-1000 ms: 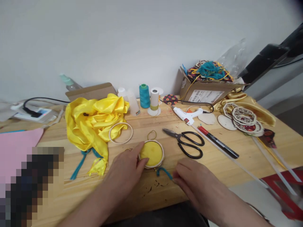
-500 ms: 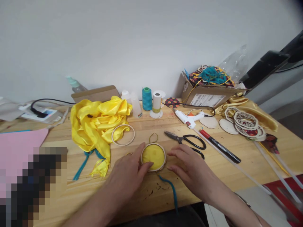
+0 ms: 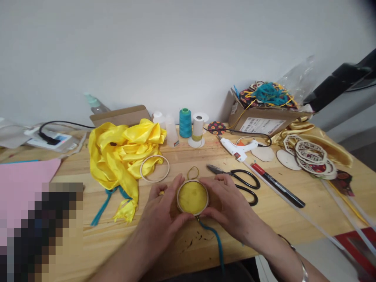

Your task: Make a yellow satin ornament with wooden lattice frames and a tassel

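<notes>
A small round hoop filled with yellow fabric (image 3: 192, 197) lies on the wooden table (image 3: 293, 219) in front of me. My left hand (image 3: 163, 213) curls round its left rim, thumb and fingers pressing the edge. My right hand (image 3: 227, 203) grips the right rim the same way. A thin gold loop (image 3: 193, 172) sticks out at the hoop's far side. A teal cord (image 3: 216, 243) trails from its near side toward me over the table edge.
A heap of yellow satin (image 3: 123, 152) with an empty wooden ring (image 3: 154, 168) lies to the left. Black scissors (image 3: 239, 181), a red-capped marker (image 3: 277, 185) and a white glue gun (image 3: 238, 149) lie right. Thread spools (image 3: 185, 123), a cardboard box (image 3: 264, 117) and carved wooden discs (image 3: 311, 154) stand behind.
My right hand let go of the teal cord's end and came up to the hoop's right rim. The left hand stayed on the left rim. The cord now hangs straight toward me.
</notes>
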The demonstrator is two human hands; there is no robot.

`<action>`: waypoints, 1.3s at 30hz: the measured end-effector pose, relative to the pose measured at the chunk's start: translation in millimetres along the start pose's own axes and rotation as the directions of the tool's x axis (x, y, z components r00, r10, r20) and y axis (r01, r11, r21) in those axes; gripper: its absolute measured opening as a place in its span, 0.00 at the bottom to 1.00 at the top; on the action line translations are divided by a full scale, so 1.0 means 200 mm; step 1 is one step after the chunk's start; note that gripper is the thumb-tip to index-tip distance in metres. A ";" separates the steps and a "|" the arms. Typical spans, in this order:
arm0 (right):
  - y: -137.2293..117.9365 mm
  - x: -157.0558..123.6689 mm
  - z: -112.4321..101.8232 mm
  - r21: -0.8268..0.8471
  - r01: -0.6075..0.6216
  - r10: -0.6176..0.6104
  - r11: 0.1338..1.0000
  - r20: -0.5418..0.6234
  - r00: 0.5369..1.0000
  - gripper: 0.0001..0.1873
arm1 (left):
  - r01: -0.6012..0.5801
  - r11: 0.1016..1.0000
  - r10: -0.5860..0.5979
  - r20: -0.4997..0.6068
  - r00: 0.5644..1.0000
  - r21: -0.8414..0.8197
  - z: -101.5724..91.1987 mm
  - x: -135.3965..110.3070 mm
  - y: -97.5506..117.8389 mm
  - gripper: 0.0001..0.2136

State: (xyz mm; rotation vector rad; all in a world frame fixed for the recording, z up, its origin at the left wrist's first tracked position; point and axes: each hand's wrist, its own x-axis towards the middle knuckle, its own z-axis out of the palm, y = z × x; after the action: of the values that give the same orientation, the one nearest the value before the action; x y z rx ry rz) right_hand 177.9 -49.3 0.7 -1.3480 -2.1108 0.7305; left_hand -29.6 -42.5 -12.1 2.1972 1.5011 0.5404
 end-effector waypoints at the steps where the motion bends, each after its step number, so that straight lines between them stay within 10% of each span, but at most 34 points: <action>1: 0.00 0.00 0.00 0.010 -0.003 0.003 1.000 0.001 1.000 0.34 | 0.004 1.000 -0.004 0.005 1.000 -0.006 0.00 0.00 0.00 0.32; 39: 0.03 0.02 0.02 0.021 -0.035 0.034 0.999 0.044 0.998 0.32 | 0.053 0.998 -0.050 0.103 0.993 -0.027 0.05 -0.01 -0.04 0.34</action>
State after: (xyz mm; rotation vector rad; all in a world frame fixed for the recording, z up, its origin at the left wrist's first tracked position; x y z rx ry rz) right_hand 177.5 -44.8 -5.1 -1.3712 -2.1119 0.8014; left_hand -32.0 -42.7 -25.2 2.1244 1.4825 0.4239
